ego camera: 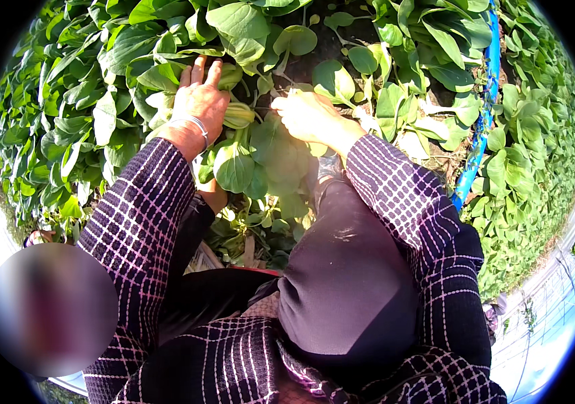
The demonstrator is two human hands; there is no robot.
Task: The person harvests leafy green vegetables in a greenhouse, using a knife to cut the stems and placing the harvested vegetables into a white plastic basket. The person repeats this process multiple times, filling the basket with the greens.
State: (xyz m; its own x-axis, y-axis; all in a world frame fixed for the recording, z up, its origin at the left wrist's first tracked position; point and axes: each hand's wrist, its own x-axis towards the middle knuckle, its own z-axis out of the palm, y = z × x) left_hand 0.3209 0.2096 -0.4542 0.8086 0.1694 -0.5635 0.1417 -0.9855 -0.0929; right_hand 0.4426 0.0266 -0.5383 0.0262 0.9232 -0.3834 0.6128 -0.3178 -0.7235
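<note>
My left hand [201, 98], with a pale bracelet at the wrist, rests on leafy pak choi [234, 166]. Its fingers are spread against the leaves and its thumb is hidden. Just right of it, pale ribbed stem bases [239, 115] show between the two hands. My right hand [307, 116] is curled closed, low over the soil. From its fingertips a thin dark line, perhaps the edge of a slim tool, points left towards those stem bases. The rest of what it grips is hidden. Small leafy plants [334, 83] stand just beyond that hand.
Dense greens [80, 101] fill the left side. A blue hose [479, 136] runs along the right edge of the bed, with another leafy bed [520, 202] beyond. My bent knee [353, 262] and a foot [329, 166] are close below the right hand. A blurred round patch covers the lower left.
</note>
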